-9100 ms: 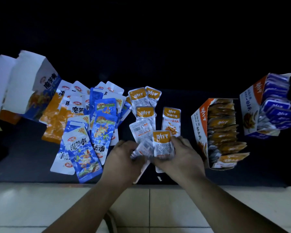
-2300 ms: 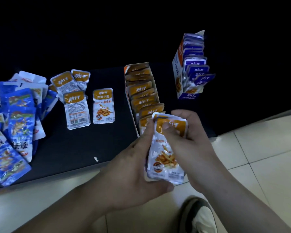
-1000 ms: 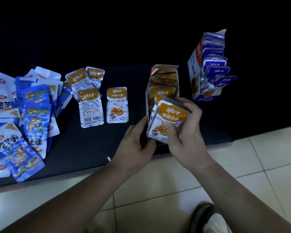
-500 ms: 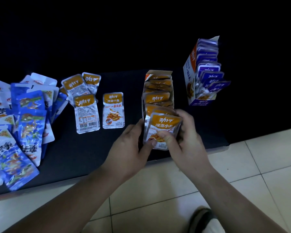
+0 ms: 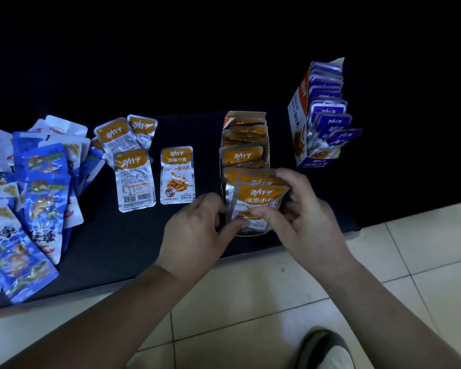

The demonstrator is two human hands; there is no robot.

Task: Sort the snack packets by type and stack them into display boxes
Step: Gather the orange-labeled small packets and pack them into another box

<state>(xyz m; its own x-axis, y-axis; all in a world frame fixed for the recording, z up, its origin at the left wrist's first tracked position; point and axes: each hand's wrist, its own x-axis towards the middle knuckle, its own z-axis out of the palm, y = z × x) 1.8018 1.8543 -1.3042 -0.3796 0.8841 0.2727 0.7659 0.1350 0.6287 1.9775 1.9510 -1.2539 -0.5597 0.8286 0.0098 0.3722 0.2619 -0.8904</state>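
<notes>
Head view, left hand and right hand together, fingers of both pinching a small stack of orange packets at the near end of the orange display box, purple display box standing right, loose orange packets and blue packets lying left on the dark table

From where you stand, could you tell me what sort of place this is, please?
Probably a small shop or stockroom, though it is dim: branded display boxes of snack packets stand on a low black surface beside pale floor tiles.
</notes>
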